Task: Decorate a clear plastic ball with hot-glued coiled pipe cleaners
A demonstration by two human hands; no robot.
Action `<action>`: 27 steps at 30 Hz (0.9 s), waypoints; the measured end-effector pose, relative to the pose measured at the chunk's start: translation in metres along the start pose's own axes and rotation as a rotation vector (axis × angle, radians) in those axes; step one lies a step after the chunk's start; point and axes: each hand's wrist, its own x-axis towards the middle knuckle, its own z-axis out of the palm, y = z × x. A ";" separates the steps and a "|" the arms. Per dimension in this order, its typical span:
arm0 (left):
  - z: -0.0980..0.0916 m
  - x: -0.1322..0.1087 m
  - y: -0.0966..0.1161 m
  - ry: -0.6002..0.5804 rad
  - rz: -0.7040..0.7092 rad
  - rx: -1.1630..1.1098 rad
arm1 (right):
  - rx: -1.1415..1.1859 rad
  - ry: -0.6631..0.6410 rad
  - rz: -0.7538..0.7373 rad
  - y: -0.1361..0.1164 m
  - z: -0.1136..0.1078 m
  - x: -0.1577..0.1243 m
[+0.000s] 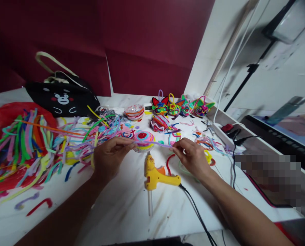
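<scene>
A purple pipe cleaner (157,143) stretches between my two hands above the table. My left hand (111,153) pinches one end, and my right hand (188,153) pinches the other. Just behind the strand sits a ball wrapped in coloured pipe cleaners (142,135), with a red centre and rings in pink, blue and yellow; the strand partly covers it. Below, between my forearms, a yellow hot glue gun (153,174) lies with its nozzle towards the ball and a clear glue stick (150,203) out of its back. A red pipe cleaner (169,164) rests near my right hand.
Loose pipe cleaners (34,140) heap over a red bag (19,109) at left. A black tote (62,97) stands behind. Several finished animal-face ornaments (174,108), a half-wrapped bowl (134,112) and another wrapped ball (159,123) are at the back. The glue gun's cord (198,212) runs to the front edge.
</scene>
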 end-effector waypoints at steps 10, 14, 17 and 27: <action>0.001 0.009 -0.008 -0.132 -0.124 -0.042 | 0.679 0.100 0.393 0.006 -0.008 0.010; -0.001 0.020 -0.011 -0.162 -0.036 0.257 | 0.767 0.174 0.435 0.008 -0.013 0.015; -0.002 0.028 -0.019 -0.193 0.020 0.492 | 0.793 0.200 0.453 0.010 -0.015 0.016; 0.018 0.067 -0.033 -0.705 0.070 0.830 | 0.776 0.124 0.426 0.010 -0.011 0.011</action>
